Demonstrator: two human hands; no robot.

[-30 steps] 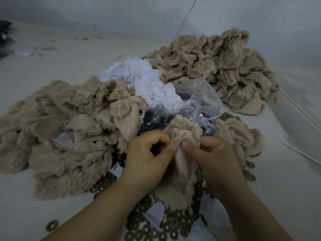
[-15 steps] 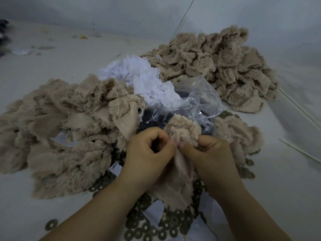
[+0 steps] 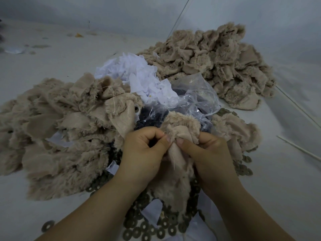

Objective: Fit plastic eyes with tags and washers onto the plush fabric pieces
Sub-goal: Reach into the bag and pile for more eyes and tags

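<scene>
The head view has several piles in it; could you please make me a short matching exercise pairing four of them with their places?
Things:
1. white tags
2. washers
3. clear plastic bag
4. held plush piece

Places:
A. scattered nearest the camera, under the forearms
B. pinched between both hands
C. behind the bag, between the plush heaps
D. just beyond the hands, holding dark parts

Pairs: 1-C, 2-A, 3-D, 4-B

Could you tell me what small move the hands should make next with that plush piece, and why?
Probably press the thumbs together to seat the part through the cloth: the left hand and right hand both pinch the plush piece at one bunched spot, and washers lie just below. The eye itself is hidden.
</scene>
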